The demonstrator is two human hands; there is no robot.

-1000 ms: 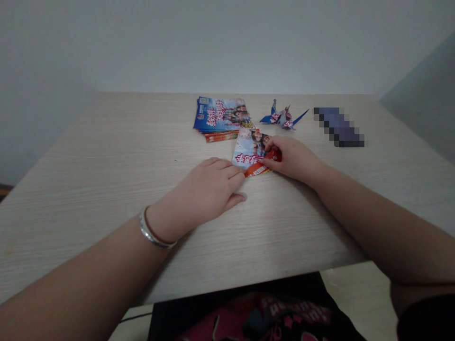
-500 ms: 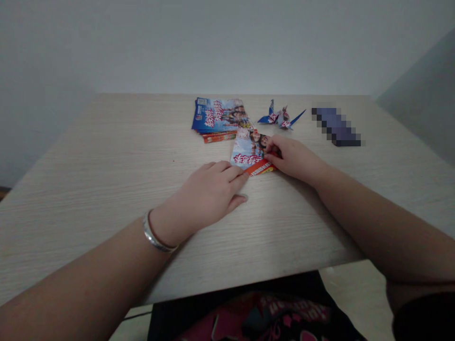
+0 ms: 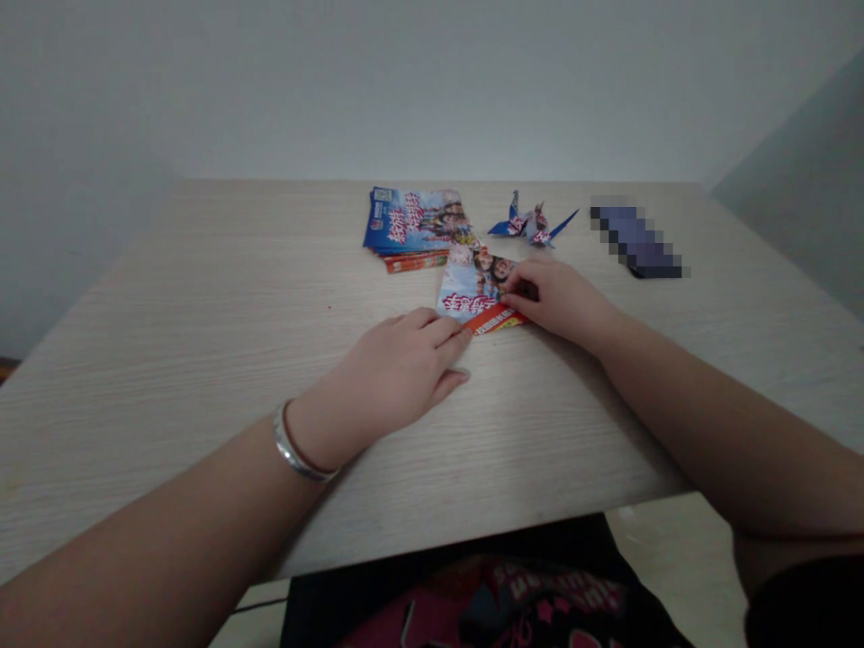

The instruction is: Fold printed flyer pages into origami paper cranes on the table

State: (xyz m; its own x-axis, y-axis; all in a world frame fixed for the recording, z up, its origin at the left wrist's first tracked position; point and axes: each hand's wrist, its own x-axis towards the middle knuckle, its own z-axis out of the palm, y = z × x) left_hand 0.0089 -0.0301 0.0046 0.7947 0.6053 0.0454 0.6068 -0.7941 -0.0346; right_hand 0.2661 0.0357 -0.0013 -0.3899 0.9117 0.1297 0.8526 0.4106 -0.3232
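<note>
A printed paper flyer (image 3: 467, 286) lies on the table in front of me, with an orange strip along its near edge where it is folded over. My left hand (image 3: 409, 364) lies flat with fingers stretched out, its fingertips pressing on the flyer's near left corner. On the flyer's right side, my right hand (image 3: 550, 297) pinches the edge between thumb and index finger. Part of the flyer is hidden under the right fingers.
A stack of similar flyers (image 3: 415, 219) sits just behind the folded one. Two folded paper cranes (image 3: 533, 225) stand to its right. Farther right lies a dark, pixelated rectangular object (image 3: 638, 241). The pale wooden table (image 3: 236, 270) meets a wall at the back.
My right index finger and thumb have shifted very slightly along the flyer's right edge. The left hand stays in place; little else differs.
</note>
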